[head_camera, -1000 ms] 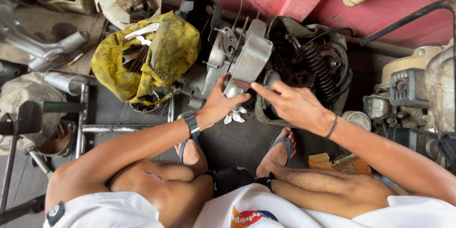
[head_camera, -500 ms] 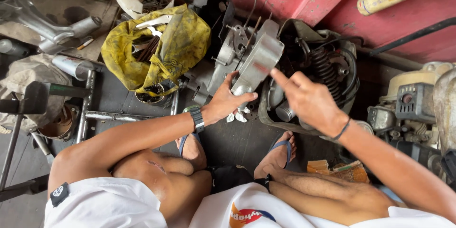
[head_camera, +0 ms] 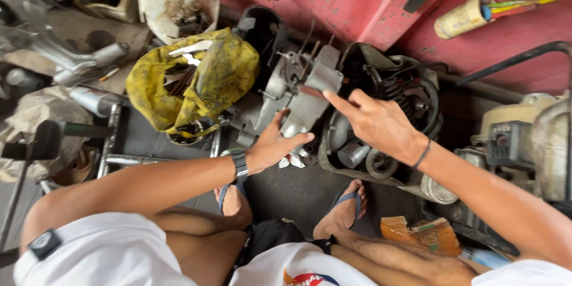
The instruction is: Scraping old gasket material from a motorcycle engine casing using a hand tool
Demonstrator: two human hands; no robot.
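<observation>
Soft, even daylight falls on my left hand (head_camera: pixel 275 145) and right hand (head_camera: pixel 374 124), with no harsh glare. Deep shadow sits inside the engine housing (head_camera: pixel 387 92) just beyond my right fingers. The edges bow and smear slightly.

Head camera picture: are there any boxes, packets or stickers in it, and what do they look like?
Crumpled packet: on the floor by the person's right foot, flat, orange and brown with a bit of green.
Yellow plastic bag: left of the grey engine part, wrinkled, dirty, with dark markings.
No signs or screens show.
</observation>
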